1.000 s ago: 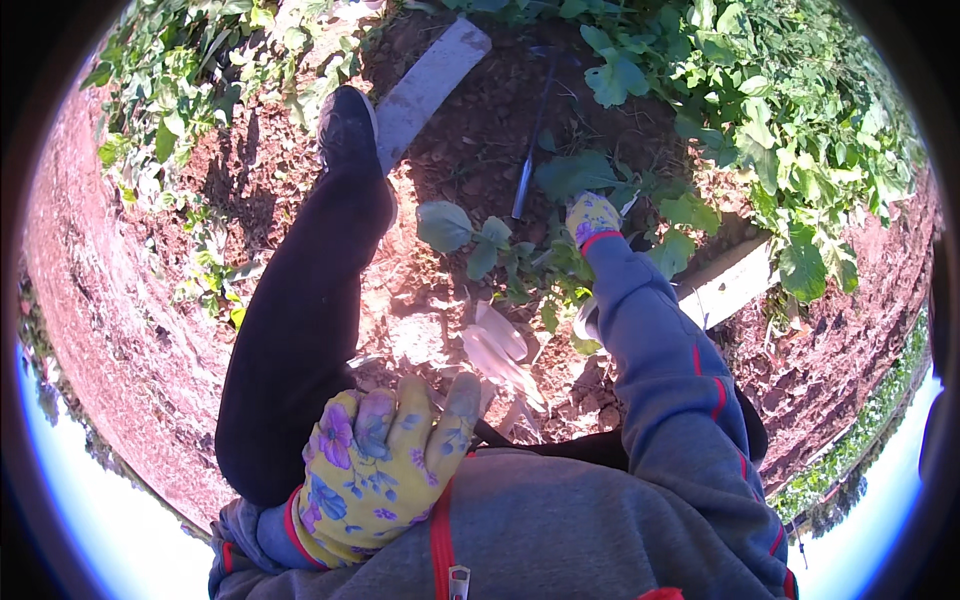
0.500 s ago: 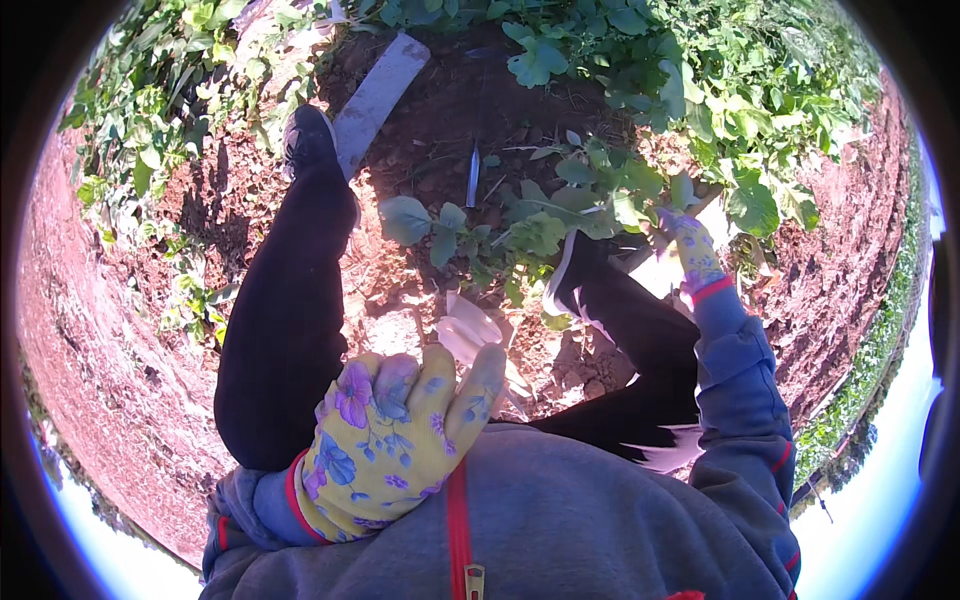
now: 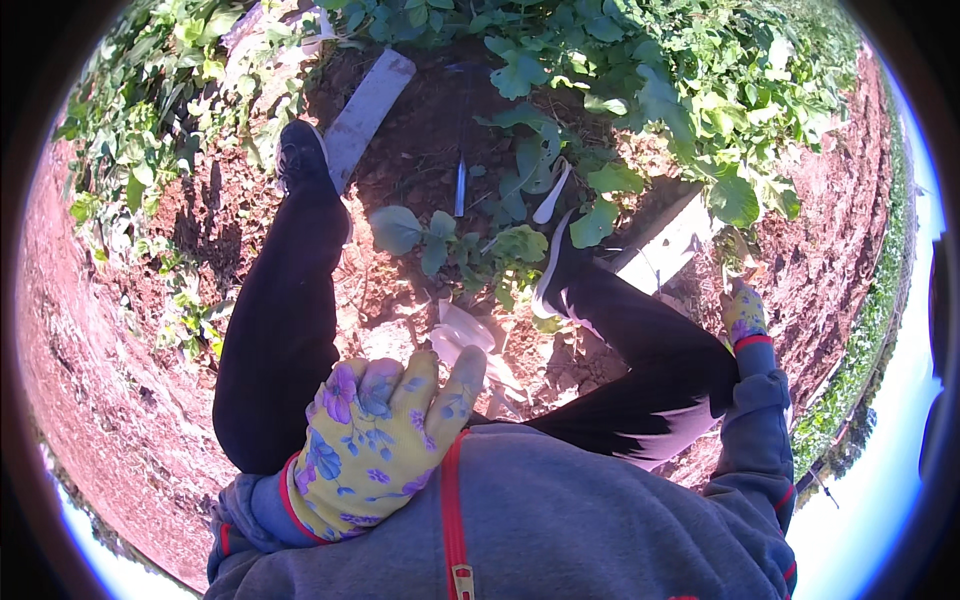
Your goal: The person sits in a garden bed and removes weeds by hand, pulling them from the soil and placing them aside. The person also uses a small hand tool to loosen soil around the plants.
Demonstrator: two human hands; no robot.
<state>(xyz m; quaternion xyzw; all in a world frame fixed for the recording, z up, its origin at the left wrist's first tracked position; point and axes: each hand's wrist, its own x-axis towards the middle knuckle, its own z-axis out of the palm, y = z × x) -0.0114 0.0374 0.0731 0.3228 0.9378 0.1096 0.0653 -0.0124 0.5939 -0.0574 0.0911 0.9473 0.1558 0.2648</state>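
Note:
My left hand [image 3: 375, 440], in a yellow floral glove with a red cuff, rests by my left thigh. Its thumb stands apart from the bent fingers, and nothing shows in its grasp. Far out to the right, my right hand [image 3: 745, 312] wears a matching glove. Its fingers are drawn together beside withered, yellowish leaves [image 3: 738, 262]; what they hold, if anything, is too small to make out. Between my feet are a low leafy plant [image 3: 440, 240] and a slim white root-like piece [image 3: 552, 195] among green leaves.
A pale board [image 3: 370, 115] lies beside my left shoe; another light board [image 3: 668, 243] is right of my right shoe. A slender shiny blade [image 3: 460, 190] sits on the dark soil. Pale scraps [image 3: 462, 330] lie between my legs. Dense leaves [image 3: 640, 60] grow along the far side.
My right hand has moved right and nearer to me, away from the light board. The leaves there have shifted, and the white root-like piece now shows. My left hand stays by my thigh.

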